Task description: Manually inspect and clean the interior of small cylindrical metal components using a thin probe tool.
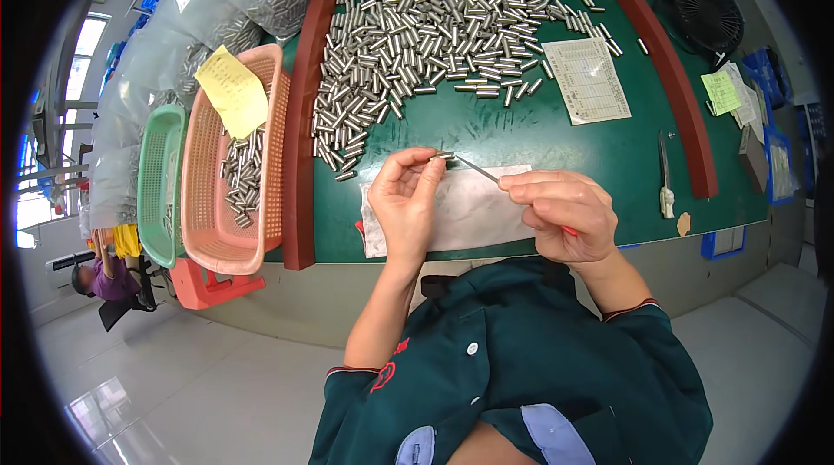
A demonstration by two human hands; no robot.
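Note:
Between the thumb and fingers of my left hand (407,197) is a small shiny metal pin (444,155), lying roughly level. My right hand (566,211) grips a thin dark metal tool (479,170) with a red end showing by the palm; it looks like a slim file or scraper. The tool's tip meets or nearly meets the pin's right end; I cannot tell if they touch. Both hands are above a stained white cloth (478,209) at the table's near edge. Beyond them, a large heap of similar metal pins (434,31) spreads over the green table (521,139).
Dark red wooden rails (303,135) border the table. Left of it stand a pink basket (276,144) holding pins and a yellow note (231,93), and a green basket (156,204). A printed card (586,81), a knife-like tool (665,174) and a black fan (708,13) are at right.

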